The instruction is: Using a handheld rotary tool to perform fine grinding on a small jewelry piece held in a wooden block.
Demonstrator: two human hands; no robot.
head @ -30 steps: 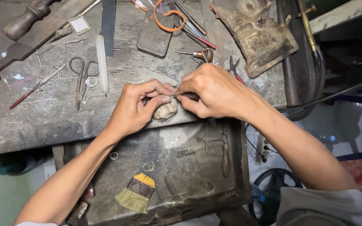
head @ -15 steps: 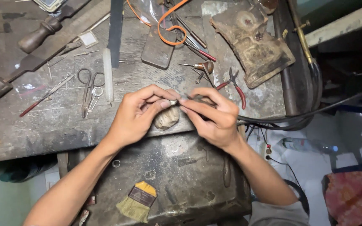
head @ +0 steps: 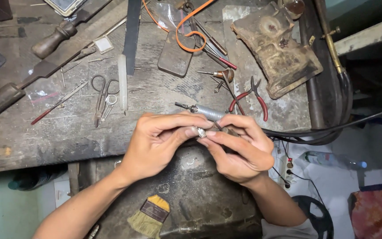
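We have a single view, from a camera worn on the head, looking almost straight down from close above the front edge of the worn grey wooden workbench (head: 32,141). Our forearms enter from the bottom edge, and the far edge of the bench runs out past the top. Along the right edge we see past the bench to the floor below.
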